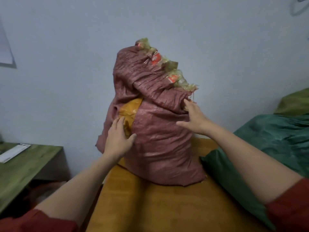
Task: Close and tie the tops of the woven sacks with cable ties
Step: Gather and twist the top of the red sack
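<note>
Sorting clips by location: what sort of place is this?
Probably a room in a home: a plain wall, a wooden desk at left, and the pink woven sack standing on a yellow-covered surface.

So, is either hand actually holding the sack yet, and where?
Neither grips it. The left hand lies flat on the orange contents showing through a gap in the sack. The right hand touches its folded top with straight fingers.

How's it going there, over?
Left hand flat against sack, right hand touching its folded top. Sack untied, yellow contents showing. No cable tie in sight.
</note>
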